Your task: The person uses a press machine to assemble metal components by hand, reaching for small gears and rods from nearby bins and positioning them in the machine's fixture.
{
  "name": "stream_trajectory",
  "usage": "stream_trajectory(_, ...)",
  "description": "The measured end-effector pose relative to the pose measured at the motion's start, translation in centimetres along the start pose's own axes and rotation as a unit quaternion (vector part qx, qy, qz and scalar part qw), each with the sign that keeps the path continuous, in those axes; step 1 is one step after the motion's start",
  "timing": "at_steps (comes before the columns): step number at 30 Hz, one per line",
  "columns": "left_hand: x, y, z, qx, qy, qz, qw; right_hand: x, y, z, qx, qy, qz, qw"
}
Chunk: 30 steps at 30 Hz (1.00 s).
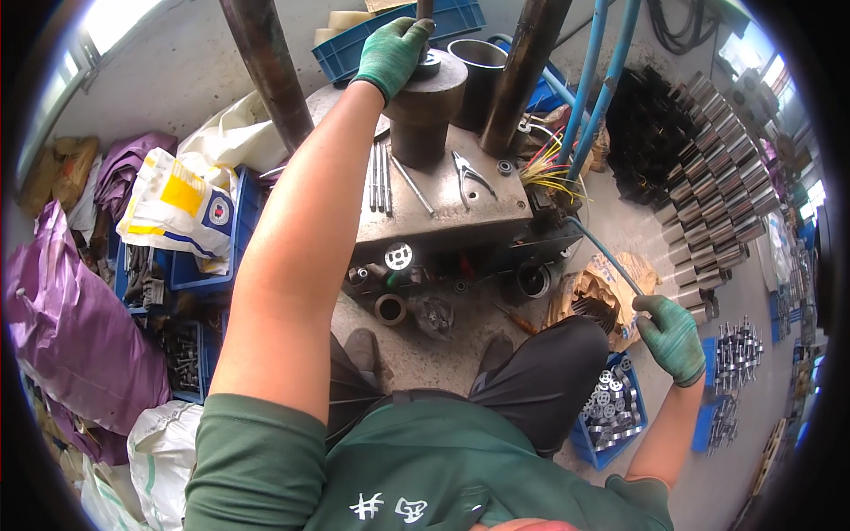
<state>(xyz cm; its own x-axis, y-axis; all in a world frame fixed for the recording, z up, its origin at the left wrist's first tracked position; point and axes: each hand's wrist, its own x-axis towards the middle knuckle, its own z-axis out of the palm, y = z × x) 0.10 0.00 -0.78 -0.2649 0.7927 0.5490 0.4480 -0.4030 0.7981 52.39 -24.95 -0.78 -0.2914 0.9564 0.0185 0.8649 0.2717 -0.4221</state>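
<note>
Left hand [392, 53], gloved green, rests curled on a small metal part [429, 62] atop the dark cylinder [425, 115]; right hand [673, 336] grips a thin lever [606, 257] above a blue bin [611, 411].

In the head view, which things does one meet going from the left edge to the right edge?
Purple bag → blue crate → left hand → pliers → right hand → stacked metal tubes.

Seen from above, the green-gloved left hand [391, 55] reaches far forward on a straight bare arm, fingers curled downward, while the green-gloved right hand [671, 338] hangs low at the side, fingers closed.
</note>
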Motion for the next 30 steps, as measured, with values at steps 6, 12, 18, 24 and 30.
stream_trajectory(6,-0.1,0.6,0.2,0.015,-0.002,-0.004,1.000,-0.4,2.2,-0.5,-0.117,-0.122,-0.112,0.979)
stream_trajectory(12,-0.2,0.1,-0.1,0.027,0.003,0.001,1.000,-0.3,2.2,0.1,-0.073,-0.087,-0.074,0.991)
stream_trajectory(18,0.0,0.7,0.0,0.039,-0.008,-0.009,0.999,-0.1,1.6,-0.5,-0.074,-0.107,-0.066,0.989)
stream_trajectory(24,-0.1,0.4,0.0,0.044,-0.004,0.002,0.999,0.1,0.6,-0.5,-0.053,-0.072,-0.050,0.995)
stream_trajectory(30,0.0,0.1,0.2,0.047,0.002,0.005,0.999,0.0,1.2,-0.9,-0.069,-0.128,-0.052,0.988)
